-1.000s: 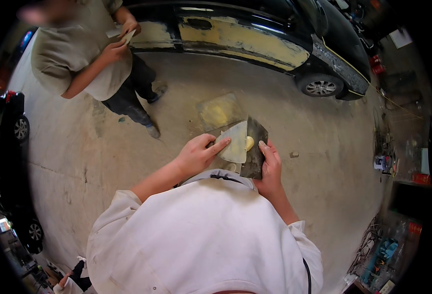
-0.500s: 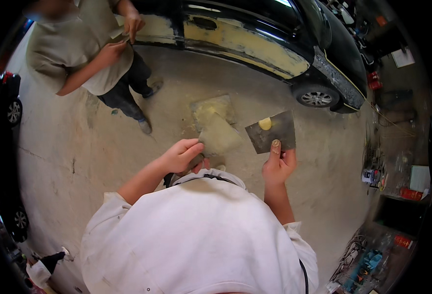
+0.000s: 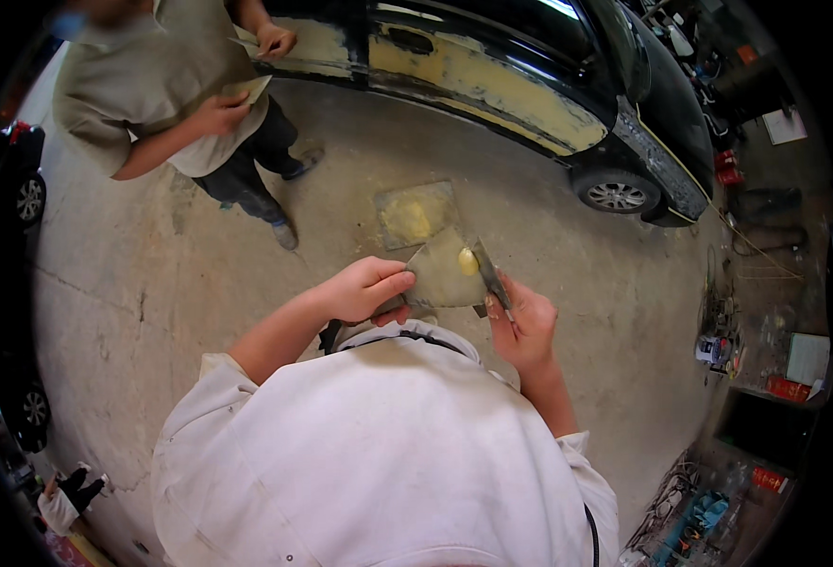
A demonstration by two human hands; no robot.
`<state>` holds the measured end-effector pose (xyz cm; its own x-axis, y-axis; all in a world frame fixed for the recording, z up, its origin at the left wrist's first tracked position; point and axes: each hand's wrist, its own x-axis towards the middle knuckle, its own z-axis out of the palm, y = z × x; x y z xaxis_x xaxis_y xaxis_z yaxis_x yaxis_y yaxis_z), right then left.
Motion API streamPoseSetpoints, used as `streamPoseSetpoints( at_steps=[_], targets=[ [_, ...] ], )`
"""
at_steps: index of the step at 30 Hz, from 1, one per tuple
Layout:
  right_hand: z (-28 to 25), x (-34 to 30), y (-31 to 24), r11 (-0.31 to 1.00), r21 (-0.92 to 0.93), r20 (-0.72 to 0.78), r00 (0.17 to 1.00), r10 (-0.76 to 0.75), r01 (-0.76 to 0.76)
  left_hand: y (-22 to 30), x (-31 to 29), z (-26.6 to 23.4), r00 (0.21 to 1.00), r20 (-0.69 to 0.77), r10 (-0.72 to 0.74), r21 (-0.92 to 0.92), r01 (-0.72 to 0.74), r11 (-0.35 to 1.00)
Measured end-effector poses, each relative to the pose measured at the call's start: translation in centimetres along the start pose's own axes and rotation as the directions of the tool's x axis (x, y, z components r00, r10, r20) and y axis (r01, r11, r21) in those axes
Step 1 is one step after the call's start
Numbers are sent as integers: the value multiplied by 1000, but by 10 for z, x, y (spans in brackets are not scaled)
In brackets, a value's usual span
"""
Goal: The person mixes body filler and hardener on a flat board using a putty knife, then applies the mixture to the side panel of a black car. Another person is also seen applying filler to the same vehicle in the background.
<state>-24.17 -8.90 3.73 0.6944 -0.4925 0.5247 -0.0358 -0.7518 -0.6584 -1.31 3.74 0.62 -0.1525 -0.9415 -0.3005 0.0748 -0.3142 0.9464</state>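
My left hand (image 3: 367,291) grips a flat, greyish putty spreader (image 3: 435,276) by its left edge, thumb on top. My right hand (image 3: 530,326) pinches a dark putty spreader (image 3: 491,274), now tilted nearly edge-on. Its edge is at the right side of the left spreader. Between the two sits a dab of yellow putty (image 3: 468,262); I cannot tell which blade carries it. Past my hands, a square board (image 3: 393,229) smeared with yellow putty lies on the concrete floor.
At the upper left a person (image 3: 152,94) stands holding a pale spreader (image 3: 257,90). Across the top is a dark car (image 3: 530,38) with yellow filler (image 3: 492,90) on its doors. Tools and a red box (image 3: 788,388) line the right side; another car (image 3: 22,180) is far left.
My right hand has moved left and turned its spreader from flat to edge-on, bringing it against the left spreader. The other person's hands have moved apart.
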Motion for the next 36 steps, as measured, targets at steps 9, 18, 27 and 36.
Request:
streamPoseSetpoints(
  at_steps=[9,18,27,36],
  targets=[
    [-13,2,-9,997,-79,200,979,27,-11,3,2,-11,999,17,34,86,-36,996],
    [26,-16,17,671,400,95,756,647,-624,9,22,3,910,-334,247,-361,-365,858],
    [43,2,-21,-174,908,352,471,809,-380,-24,25,29,854,-427,297,-31,-342,939],
    [50,-3,-15,-123,952,239,428,871,-282,-38,23,30,894,-388,225,-103,-284,953]
  ],
)
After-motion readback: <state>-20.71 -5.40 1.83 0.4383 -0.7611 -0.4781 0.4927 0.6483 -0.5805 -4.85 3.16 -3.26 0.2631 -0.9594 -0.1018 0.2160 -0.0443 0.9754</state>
